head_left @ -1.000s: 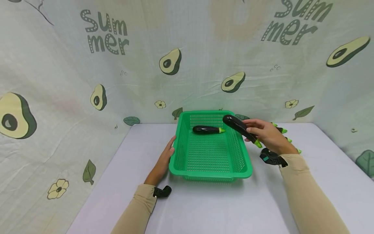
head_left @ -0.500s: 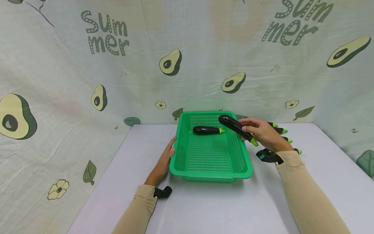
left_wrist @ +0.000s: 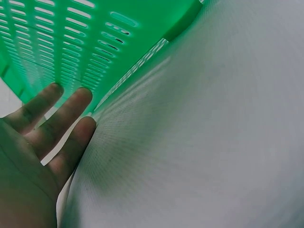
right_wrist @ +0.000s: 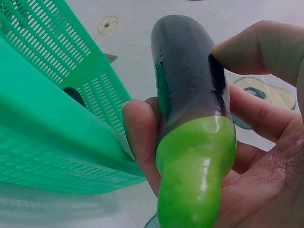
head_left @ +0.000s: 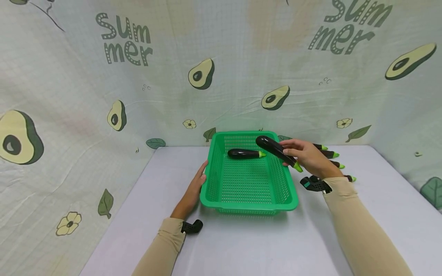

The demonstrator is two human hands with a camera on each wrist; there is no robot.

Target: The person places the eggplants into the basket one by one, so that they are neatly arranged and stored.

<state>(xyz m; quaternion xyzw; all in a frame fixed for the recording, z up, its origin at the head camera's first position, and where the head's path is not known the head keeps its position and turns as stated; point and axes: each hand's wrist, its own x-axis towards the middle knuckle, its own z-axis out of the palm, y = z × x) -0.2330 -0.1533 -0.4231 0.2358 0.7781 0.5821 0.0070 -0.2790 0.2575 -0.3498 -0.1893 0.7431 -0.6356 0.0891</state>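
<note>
We see the right hand (head_left: 304, 156) pinching a tilted eggplant (head_left: 272, 147) above the right side of the green basket (head_left: 248, 206), while the left hand (head_left: 192, 189), fingers spread, touches its opposite side (a second eggplant (head_left: 243, 153) lies inside).

Evenly bright in the head view, throwing soft shadows on the desk (head_left: 241, 245) near the green basket (head_left: 248, 206) and right sleeve (head_left: 359, 222), glinting white off the held eggplant (right_wrist: 194, 121) in the right wrist view, but dim and slightly hazy over the left hand (left_wrist: 28, 171).
</note>
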